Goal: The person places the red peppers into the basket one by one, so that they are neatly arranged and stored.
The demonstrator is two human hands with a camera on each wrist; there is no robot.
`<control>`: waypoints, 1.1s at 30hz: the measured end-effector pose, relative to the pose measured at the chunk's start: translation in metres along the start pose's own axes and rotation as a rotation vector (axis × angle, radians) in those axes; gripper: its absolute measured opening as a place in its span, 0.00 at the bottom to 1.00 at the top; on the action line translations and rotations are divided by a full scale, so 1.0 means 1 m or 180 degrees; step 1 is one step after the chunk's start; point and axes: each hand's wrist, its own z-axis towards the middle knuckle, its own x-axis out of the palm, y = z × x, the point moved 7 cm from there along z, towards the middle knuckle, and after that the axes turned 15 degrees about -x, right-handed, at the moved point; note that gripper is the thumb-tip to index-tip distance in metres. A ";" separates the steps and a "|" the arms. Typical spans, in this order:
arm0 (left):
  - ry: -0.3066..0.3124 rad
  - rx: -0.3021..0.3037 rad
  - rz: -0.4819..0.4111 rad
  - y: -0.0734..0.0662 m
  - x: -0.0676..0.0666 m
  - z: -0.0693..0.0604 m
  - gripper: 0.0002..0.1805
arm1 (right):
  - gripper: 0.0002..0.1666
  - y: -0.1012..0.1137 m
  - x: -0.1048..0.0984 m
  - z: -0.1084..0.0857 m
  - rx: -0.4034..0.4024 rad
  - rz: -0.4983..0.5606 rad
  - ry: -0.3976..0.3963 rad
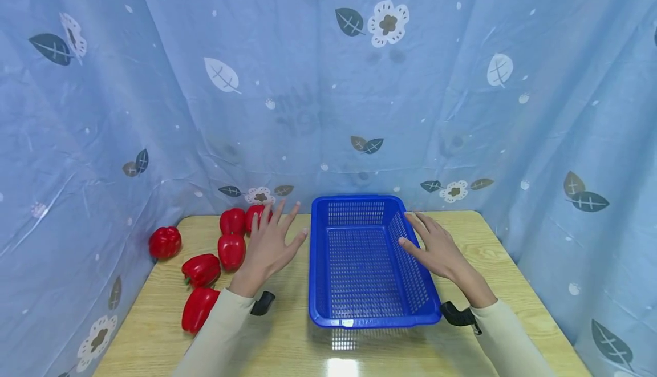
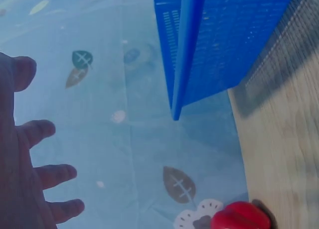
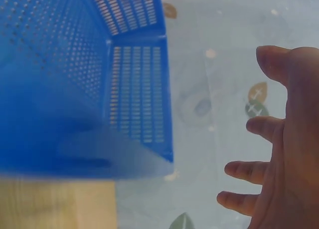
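A blue plastic basket [image 1: 369, 323] with perforated walls stands on the table, and nothing lies in it. My left hand [image 1: 268, 247] is raised to the left of the basket, fingers spread and holding nothing. On the other side my right hand [image 1: 436, 248] hovers by the basket's right rim, its fingers extended and also without anything in them. In the left wrist view the basket wall [image 2: 219, 44] is apart from the fingers. The right wrist view likewise has a gap between the basket [image 3: 137, 89] and my fingertips [image 3: 237, 170].
Several red bell peppers [image 1: 201, 270] lie on the left part of the wooden table [image 1: 287, 343], some partly behind my left hand and sleeve. One pepper [image 1: 165, 243] is at the table's left edge. A blue patterned curtain [image 1: 287, 80] encloses the back and sides.
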 end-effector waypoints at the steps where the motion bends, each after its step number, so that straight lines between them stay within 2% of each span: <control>1: -0.0014 0.0003 -0.0019 0.002 -0.001 -0.001 0.39 | 0.44 -0.002 0.001 -0.002 0.0010 0.0021 -0.0004; 7: -0.0105 -0.0039 -0.0043 0.013 -0.004 -0.005 0.39 | 0.49 -0.019 0.010 -0.015 0.0129 0.0247 -0.0013; 13: -0.0235 -0.0079 -0.0128 0.023 -0.010 -0.011 0.39 | 0.48 -0.031 0.019 -0.026 0.0202 0.0562 -0.0069; 17: -0.0267 -0.0157 -0.0260 0.030 -0.015 -0.013 0.40 | 0.45 -0.038 0.024 -0.032 0.0251 0.0914 -0.0112; 22: -0.0177 -0.0361 -0.0542 0.043 -0.019 -0.018 0.41 | 0.42 -0.047 0.035 -0.039 0.0402 0.1430 -0.0065; 26: -0.0225 -0.0404 -0.0756 0.052 -0.024 -0.023 0.40 | 0.40 -0.053 0.043 -0.043 0.0535 0.1813 -0.0080; 29: -0.0249 -0.0450 -0.0821 0.059 -0.027 -0.028 0.41 | 0.39 -0.056 0.048 -0.046 0.0650 0.2057 -0.0120; 33: -0.0219 -0.0604 -0.0831 0.070 -0.026 -0.032 0.41 | 0.39 -0.060 0.053 -0.050 0.0770 0.2259 -0.0154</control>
